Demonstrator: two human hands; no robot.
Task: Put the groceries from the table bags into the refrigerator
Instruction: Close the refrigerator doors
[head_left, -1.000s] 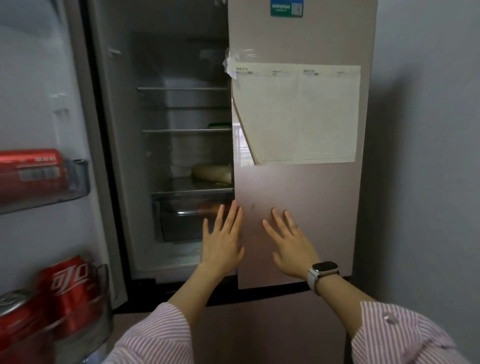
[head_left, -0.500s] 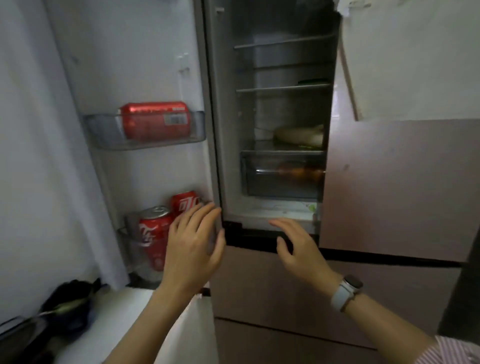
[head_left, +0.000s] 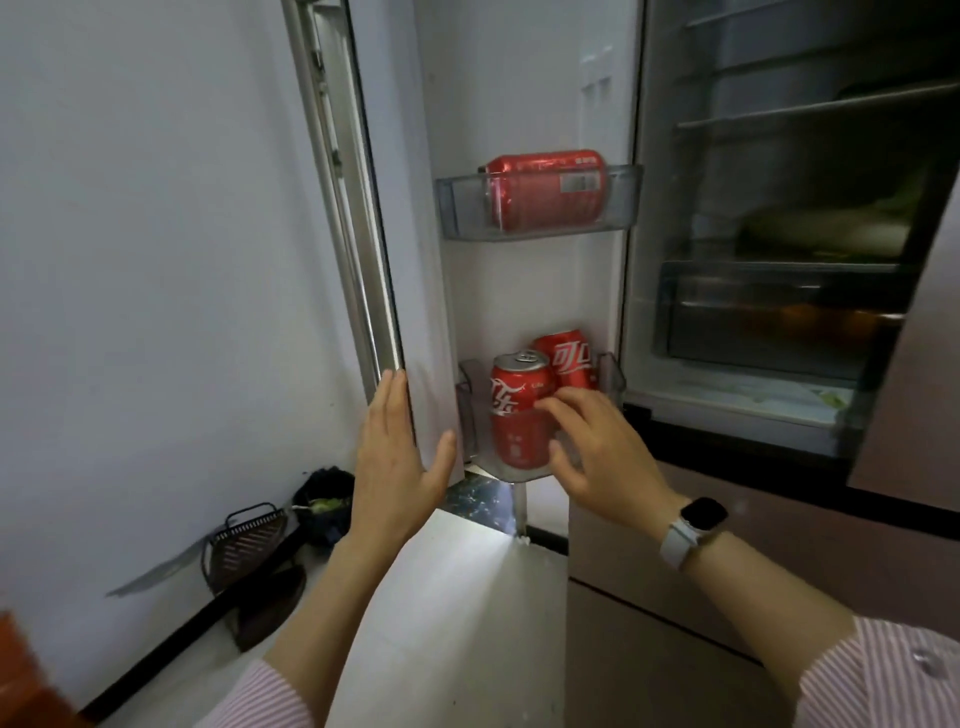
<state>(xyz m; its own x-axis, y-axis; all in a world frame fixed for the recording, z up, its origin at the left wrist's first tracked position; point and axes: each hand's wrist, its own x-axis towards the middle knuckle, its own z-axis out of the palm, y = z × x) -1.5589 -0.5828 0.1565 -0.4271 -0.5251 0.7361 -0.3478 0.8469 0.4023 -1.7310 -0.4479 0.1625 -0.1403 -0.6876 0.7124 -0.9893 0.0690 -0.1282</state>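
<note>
The refrigerator's left door (head_left: 395, 218) stands open. My left hand (head_left: 400, 457) lies flat with straight fingers against that door's outer edge. My right hand (head_left: 597, 441) hovers with loosely spread fingers in front of the lower door bin (head_left: 613, 374), which holds two upright red cola cans (head_left: 519, 410). A third red can (head_left: 545, 189) lies on its side in the upper door bin (head_left: 623, 202). Inside the fridge a pale vegetable (head_left: 826, 228) rests on a shelf above a clear drawer (head_left: 769, 317). No bags are in view.
The fridge's right door (head_left: 914, 415) is shut, with pink lower drawers (head_left: 727, 613) beneath. A white wall (head_left: 156, 260) stands left. On the floor near the wall lie a dark dustpan (head_left: 249, 540) and a black bag (head_left: 322, 499).
The view has swung left and down. Both hands left the right door; my left hand now rests on the open left door's edge and my right hand is in front of the lower cans.
</note>
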